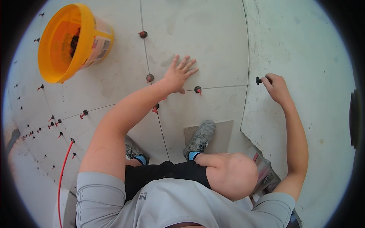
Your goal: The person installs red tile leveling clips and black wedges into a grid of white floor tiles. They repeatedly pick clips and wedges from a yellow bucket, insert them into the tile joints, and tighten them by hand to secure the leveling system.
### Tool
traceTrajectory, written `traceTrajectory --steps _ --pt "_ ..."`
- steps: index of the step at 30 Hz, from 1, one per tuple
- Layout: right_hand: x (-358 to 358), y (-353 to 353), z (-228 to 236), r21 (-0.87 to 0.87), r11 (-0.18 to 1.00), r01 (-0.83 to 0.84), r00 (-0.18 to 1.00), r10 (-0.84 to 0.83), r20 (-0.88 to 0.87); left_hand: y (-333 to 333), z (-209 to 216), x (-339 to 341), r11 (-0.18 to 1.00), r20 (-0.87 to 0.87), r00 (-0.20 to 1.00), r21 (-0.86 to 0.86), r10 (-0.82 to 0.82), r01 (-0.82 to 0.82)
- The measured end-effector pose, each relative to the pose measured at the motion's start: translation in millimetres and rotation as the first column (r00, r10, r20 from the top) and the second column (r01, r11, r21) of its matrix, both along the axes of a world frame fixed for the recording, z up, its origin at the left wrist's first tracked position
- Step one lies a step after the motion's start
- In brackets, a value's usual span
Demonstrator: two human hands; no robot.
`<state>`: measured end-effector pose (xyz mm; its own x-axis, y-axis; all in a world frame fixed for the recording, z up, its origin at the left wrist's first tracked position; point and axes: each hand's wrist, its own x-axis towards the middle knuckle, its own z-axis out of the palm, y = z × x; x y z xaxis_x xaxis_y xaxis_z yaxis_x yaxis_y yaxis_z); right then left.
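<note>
My left hand [180, 76] lies flat on a large pale floor tile, its fingers spread and holding nothing. Between the fingertips of my right hand [277, 88] is a tile leveler [258, 80] with a round black base; my fingers hide its handle. That hand is beside the joint where the tiles meet the pale surface on the right. Close to my left hand, another tile leveler [197, 89] with a red handle sits in a tile joint. One more leveler [150, 78] stands beside my left wrist, and a further one [156, 107] is below my forearm.
A yellow bucket [104, 41] with dark and red pieces inside stands at the far left. Several levelers line the joints to the left, and a red cord [62, 171] curves there. My shoes [201, 138] rest on the floor; rubble [268, 174] lies by my knee.
</note>
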<state>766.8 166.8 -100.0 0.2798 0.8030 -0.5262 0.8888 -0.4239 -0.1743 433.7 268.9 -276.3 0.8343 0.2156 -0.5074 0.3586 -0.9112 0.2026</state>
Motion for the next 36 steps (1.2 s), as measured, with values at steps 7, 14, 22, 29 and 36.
traceTrajectory --steps 7,14,22,29,36 --pt "-170 117 89 0.427 0.903 0.05 0.863 0.176 -0.473 -4 20 -21 0.988 -0.113 0.982 -0.06 -0.152 0.146" --pt "-376 256 91 0.765 0.617 -0.188 0.688 0.638 -0.346 -14 67 -142 0.941 0.079 0.997 -0.336 -0.005 0.031" --pt "-348 242 51 0.641 0.704 -0.308 0.866 0.486 -0.118 -26 40 -214 0.751 0.142 0.872 -0.585 0.468 -0.307" --pt "-194 32 -113 -0.33 0.928 -0.174 0.985 0.156 -0.079 0 37 -230 0.594 0.095 0.709 -0.63 0.699 -0.501" --pt "-205 -7 -146 -0.296 0.936 -0.188 0.98 0.199 0.007 -4 16 -245 0.543 0.048 0.655 -0.608 0.754 -0.58"
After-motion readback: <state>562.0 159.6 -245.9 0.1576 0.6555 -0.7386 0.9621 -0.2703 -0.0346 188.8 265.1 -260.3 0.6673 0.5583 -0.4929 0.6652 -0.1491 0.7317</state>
